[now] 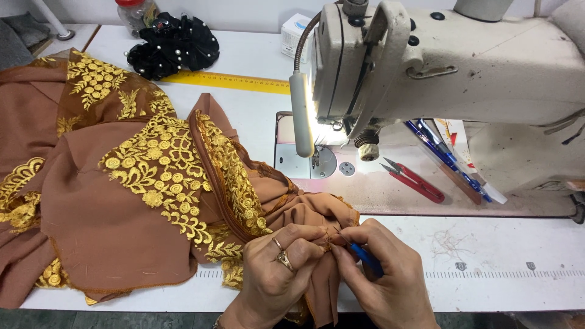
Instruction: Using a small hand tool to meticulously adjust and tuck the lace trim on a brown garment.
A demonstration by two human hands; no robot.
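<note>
From my head camera, looking down: my left hand (277, 268) sits at the near edge of the white worktop (499, 262), two rings on its fingers, the fingertips pressed together on a folded edge of the brown fabric (103, 207). That pinched edge is right in front of me, just below the middle of the view, bunched up between both hands. My right hand (384, 274) is touching the same spot from the other side, its grip closed around a small blue-handled tool (365, 259); the tip is hidden against the cloth, so I cannot tell exactly what kind of tool it is. The two hands meet at the fabric's hem, thumbs nearly touching.

The rest of the brown fabric spreads away to my left across the worktop, with gold floral embroidery (164, 176) running in bands over it and some of it hanging over the near edge. Behind my hands stands the cream sewing machine (451, 61), its lamp (301, 116) lit over the needle plate. On the machine bed to the right lie red thread snips (414, 181) and, just beside them, a few blue pens (448, 155). Farther back on the worktop are a yellow ruler (231, 80), a black beaded bundle (173, 44), a small white box (295, 33) and a jar with a red lid (135, 13).
</note>
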